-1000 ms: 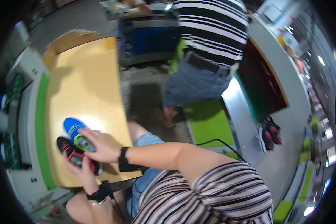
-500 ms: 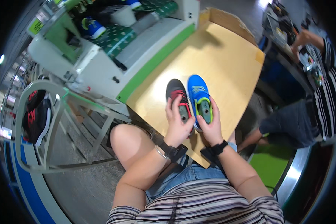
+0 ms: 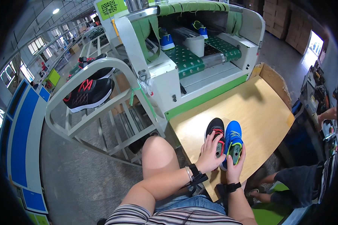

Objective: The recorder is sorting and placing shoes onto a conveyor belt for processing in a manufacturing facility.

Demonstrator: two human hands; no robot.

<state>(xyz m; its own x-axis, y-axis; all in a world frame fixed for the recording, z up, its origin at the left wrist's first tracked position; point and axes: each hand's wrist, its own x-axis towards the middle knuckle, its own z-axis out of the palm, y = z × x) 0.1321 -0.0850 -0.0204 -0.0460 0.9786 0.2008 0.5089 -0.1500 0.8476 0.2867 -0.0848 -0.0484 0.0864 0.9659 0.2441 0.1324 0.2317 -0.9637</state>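
Side by side on the light wooden board point(image 3: 259, 112) stand two shoes, toes pointing away from me. The left one is a black sneaker point(image 3: 215, 126) with red laces and a red collar; the right one is a blue sneaker point(image 3: 234, 130) with a lime-green collar. Each has a dark green shoe form in its opening. My left hand point(image 3: 210, 155) is closed around the heel of the black sneaker, fingers across its collar. My right hand point(image 3: 235, 168) grips the blue sneaker at the heel, thumb on the inner side. Both soles appear close to the board.
Beyond the board is a white machine point(image 3: 162, 84) with a green conveyor belt point(image 3: 184, 62) carrying blue shoes. A grey metal rack point(image 3: 101, 148) at my left holds black-and-red shoes point(image 3: 90, 92). Another person point(image 3: 296, 187) is at the right; cardboard point(image 3: 276, 78) edges the board's far side.
The view has swung up and to the left, bringing more of the machine and rack into sight. Both hands keep their hold on the two sneakers.
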